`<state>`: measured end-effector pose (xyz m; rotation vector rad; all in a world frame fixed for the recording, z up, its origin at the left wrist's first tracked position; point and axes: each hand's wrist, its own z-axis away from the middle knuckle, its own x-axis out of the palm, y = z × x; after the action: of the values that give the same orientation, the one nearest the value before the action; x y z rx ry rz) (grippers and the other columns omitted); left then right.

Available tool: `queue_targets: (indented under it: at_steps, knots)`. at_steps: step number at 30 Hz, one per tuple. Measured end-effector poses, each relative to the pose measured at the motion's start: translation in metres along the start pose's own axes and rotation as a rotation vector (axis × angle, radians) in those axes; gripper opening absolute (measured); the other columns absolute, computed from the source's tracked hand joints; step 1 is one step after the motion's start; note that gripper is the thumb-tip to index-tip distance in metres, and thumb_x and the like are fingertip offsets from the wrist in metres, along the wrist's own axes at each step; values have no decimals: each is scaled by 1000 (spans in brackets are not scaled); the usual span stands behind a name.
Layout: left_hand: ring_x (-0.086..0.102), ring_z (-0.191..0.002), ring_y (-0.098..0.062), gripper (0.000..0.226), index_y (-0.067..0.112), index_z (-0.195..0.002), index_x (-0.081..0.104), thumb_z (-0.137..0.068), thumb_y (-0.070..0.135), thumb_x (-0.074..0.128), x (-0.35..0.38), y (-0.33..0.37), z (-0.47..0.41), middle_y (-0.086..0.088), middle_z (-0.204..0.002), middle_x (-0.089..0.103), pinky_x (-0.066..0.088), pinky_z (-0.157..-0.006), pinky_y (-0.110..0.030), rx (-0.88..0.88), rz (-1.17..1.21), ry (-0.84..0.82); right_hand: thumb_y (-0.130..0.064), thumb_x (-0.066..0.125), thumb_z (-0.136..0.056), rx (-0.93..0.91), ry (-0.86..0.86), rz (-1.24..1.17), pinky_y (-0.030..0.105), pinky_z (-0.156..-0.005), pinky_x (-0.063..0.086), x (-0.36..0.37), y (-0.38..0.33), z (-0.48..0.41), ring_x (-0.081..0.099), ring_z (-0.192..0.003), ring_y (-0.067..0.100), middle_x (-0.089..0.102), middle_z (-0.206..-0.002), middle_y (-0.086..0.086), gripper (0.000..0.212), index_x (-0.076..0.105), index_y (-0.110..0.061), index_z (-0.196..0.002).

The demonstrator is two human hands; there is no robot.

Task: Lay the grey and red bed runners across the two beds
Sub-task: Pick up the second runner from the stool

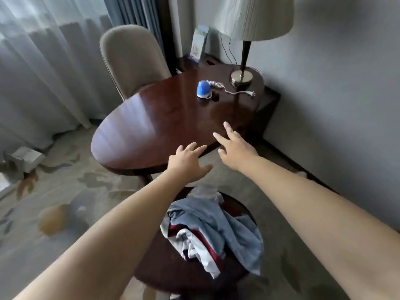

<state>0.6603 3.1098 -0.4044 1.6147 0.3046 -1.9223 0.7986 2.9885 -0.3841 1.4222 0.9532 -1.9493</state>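
Observation:
A crumpled heap of grey and red bed runners [213,232] lies on a dark round seat [164,269] below my arms. Both arms are stretched forward above it. My left hand [187,162] is open, fingers spread, over the near edge of the oval wooden table [138,135]. My right hand [234,148] is also open with fingers apart, just right of the left one, over the table's near right edge. Neither hand touches the fabric. No bed is in view.
On the table sit a small blue device [203,89] with a white cord and a lamp [246,40]. A beige chair [132,59] stands behind the table by the curtains. A grey wall runs along the right. Patterned carpet [54,191] covers the floor.

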Motion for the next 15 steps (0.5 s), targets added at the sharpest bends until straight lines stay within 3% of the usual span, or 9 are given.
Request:
queue_targets:
  at_steps: [5,9,15]
  knots:
    - [16,-155,-35,89,47,-159,17,-83,77,55,126,-5,-19,5,-170,16,37,-112,-59,9,-3,-205,-33,43,-106,-2,-175,-8,47,-113,37,127,32,-4,5,-157,25,-21,-168,-7,65,9,-43,-160]
    - [5,-157,-39,102,42,-161,9,-81,70,65,232,-17,-17,-1,-172,6,33,-114,-64,-56,12,-417,-31,52,-103,-31,-359,-50,44,-115,33,252,50,0,3,-157,25,-24,-167,-8,75,4,-43,-160]
    - [-15,-152,-52,120,44,-160,-6,-72,81,67,354,-39,-6,-5,-170,-19,30,-113,-69,-107,-162,-544,-55,65,-90,25,-543,-50,62,-121,19,399,59,24,-10,-156,34,-28,-166,-3,103,-14,-45,-157]
